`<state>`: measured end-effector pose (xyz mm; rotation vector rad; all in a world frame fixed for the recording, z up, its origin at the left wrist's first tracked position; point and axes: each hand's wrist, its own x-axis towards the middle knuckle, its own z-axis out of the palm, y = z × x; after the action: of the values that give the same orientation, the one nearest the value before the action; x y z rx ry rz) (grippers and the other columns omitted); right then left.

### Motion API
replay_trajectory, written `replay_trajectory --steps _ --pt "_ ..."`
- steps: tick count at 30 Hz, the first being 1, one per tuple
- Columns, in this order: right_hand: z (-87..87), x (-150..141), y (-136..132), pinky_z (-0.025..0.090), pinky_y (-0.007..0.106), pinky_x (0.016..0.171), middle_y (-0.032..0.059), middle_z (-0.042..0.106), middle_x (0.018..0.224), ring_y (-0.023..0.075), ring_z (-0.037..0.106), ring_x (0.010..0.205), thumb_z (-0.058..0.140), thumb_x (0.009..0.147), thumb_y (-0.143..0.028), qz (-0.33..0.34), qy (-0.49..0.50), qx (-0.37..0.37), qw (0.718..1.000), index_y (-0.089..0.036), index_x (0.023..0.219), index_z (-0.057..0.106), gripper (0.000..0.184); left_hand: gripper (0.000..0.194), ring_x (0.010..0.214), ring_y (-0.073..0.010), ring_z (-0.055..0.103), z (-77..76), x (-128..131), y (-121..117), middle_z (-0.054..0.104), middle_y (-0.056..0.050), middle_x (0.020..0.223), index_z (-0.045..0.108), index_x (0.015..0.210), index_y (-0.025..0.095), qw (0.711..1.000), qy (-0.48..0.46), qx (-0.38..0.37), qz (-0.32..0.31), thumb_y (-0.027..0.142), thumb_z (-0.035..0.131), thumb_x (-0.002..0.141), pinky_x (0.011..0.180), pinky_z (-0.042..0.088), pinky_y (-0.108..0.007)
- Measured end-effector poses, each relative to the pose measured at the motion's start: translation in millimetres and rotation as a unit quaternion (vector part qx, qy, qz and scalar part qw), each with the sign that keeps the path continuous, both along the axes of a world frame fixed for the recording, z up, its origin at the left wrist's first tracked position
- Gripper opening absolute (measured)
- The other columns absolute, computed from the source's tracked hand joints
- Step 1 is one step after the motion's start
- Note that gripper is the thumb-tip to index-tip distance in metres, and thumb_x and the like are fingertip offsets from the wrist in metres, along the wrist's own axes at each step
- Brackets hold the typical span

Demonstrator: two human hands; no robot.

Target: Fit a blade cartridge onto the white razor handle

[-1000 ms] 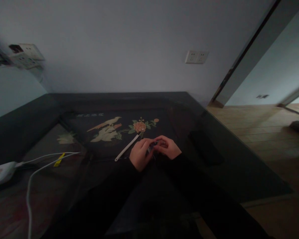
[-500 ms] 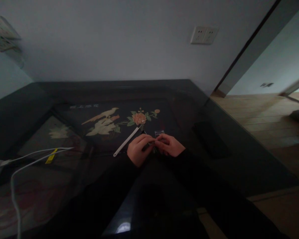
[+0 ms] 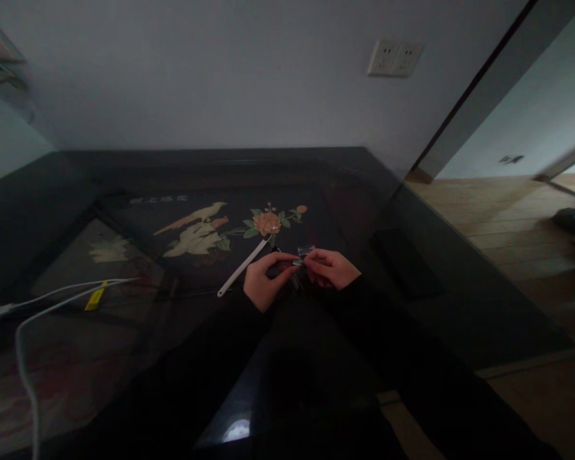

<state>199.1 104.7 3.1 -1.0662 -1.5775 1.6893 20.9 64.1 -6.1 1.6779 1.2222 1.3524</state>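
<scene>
My left hand (image 3: 267,278) pinches the left end of a small greenish piece (image 3: 296,262), thumb and forefinger closed on it. From the other side, the fingertips of my right hand (image 3: 333,268) press together at its right end. The piece is too small and dim to name. Just beyond my right fingers lies a small clear plastic box (image 3: 306,250). Below the joined fingertips a thin shiny thing (image 3: 295,282) shows in part. A long white stick with a hole in its near end (image 3: 242,268) lies slantwise left of my left hand.
The dark glossy table (image 3: 316,358) carries a picture of birds and flowers (image 3: 196,233). White cables (image 3: 52,310) with a yellow tag (image 3: 96,297) run along the left. A black flat object (image 3: 405,263) lies to the right. Wall sockets (image 3: 395,58) are above the table.
My fingers have shifted slightly, and the greenish piece between them now shows more clearly. The whole view has tilted a little, with the table slightly higher in the picture.
</scene>
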Motion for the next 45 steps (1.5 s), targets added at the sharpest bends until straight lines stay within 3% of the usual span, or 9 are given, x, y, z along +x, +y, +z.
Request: replay_trajectory --steps 12,18,23,26,29,31,38,45 --pt "-1.9 -1.0 -0.3 0.027 0.019 0.036 -0.0058 0.056 0.049 0.0056 0.043 0.036 0.073 0.066 -0.052 -0.032 0.024 0.006 0.999 -0.017 0.076 0.058 0.038 0.018 0.079 -0.0183 0.07 1.2 1.0 -0.3 0.075 -0.008 0.087 0.07 0.09 0.013 0.995 -0.077 -0.061 -0.022 0.022 0.07 0.074 0.075 0.058 -0.031" --pt "0.7 -0.4 -1.5 0.029 0.02 0.038 -0.0055 0.056 0.05 0.0061 0.044 0.038 0.072 0.067 -0.05 -0.041 0.009 0.041 0.998 -0.017 0.074 0.059 0.035 0.016 0.077 -0.0164 0.068 0.4 1.0 1.0 0.074 -0.007 0.085 0.07 0.09 0.014 0.998 -0.048 -0.041 -0.018 0.02 0.069 0.075 0.071 0.056 -0.028" --pt "4.0 5.9 3.7 0.032 0.022 0.042 -0.0048 0.056 0.054 0.0072 0.044 0.042 0.069 0.07 -0.046 -0.065 -0.028 0.083 0.994 -0.018 0.074 0.059 0.03 0.028 0.074 -0.014 0.066 -2.3 0.3 4.6 0.07 -0.005 0.086 0.064 0.106 0.015 1.0 -0.019 -0.004 -0.004 0.017 0.064 0.078 0.066 0.054 -0.025" --pt "3.5 13.2 13.1 0.035 0.024 0.046 -0.0035 0.055 0.055 0.01 0.047 0.047 0.066 0.073 -0.043 -0.117 -0.06 0.152 0.98 -0.019 0.075 0.06 0.025 0.024 0.077 -0.0144 0.065 -4.7 -0.1 6.3 0.068 -0.006 0.087 0.063 0.105 0.014 0.999 0.018 0.028 0.009 0.014 0.058 0.081 0.069 0.054 -0.027" --pt "-0.8 19.4 25.4 0.043 0.028 0.06 0.0006 0.063 0.066 0.0144 0.056 0.063 0.065 0.074 -0.035 -0.176 -0.107 0.271 0.94 -0.018 0.071 0.062 0.017 0.021 0.081 -0.0154 0.065 -6.8 -0.6 6.8 0.068 -0.006 0.089 0.064 0.1 0.015 0.994 0.08 0.074 0.016 0.01 0.053 0.083 0.075 0.053 -0.03" --pt "-6.0 21.5 32.9 0.044 0.029 0.065 0.0019 0.065 0.071 0.0161 0.058 0.068 0.063 0.077 -0.033 -0.188 -0.146 0.314 0.919 -0.018 0.072 0.064 0.016 0.021 0.085 -0.0164 0.064 -7.9 -0.7 6.9 0.068 -0.007 0.092 0.065 0.096 0.016 0.987 0.125 0.102 0.013 0.008 0.051 0.083 0.078 0.052 -0.031" --pt "-24.4 20.0 45.5 0.042 0.032 0.069 0.0044 0.067 0.077 0.0203 0.057 0.078 0.066 0.076 -0.026 -0.169 -0.225 0.367 0.887 -0.019 0.071 0.066 0.009 0.022 0.103 -0.0238 0.061 -13.2 2.2 4.1 0.067 -0.01 0.109 0.067 0.103 0.017 0.952 0.281 0.122 -0.027 0.015 0.054 0.086 0.091 0.048 -0.041" --pt "-24.7 18.6 45.2 0.042 0.033 0.073 0.0048 0.066 0.08 0.0216 0.057 0.083 0.068 0.078 -0.022 -0.142 -0.255 0.399 0.869 -0.02 0.074 0.069 0.004 0.032 0.121 -0.0275 0.052 -12.5 8.1 -5.1 0.061 -0.009 0.13 0.064 0.119 0.022 0.915 0.389 0.106 0.002 0.031 0.055 0.089 0.101 0.039 -0.047"
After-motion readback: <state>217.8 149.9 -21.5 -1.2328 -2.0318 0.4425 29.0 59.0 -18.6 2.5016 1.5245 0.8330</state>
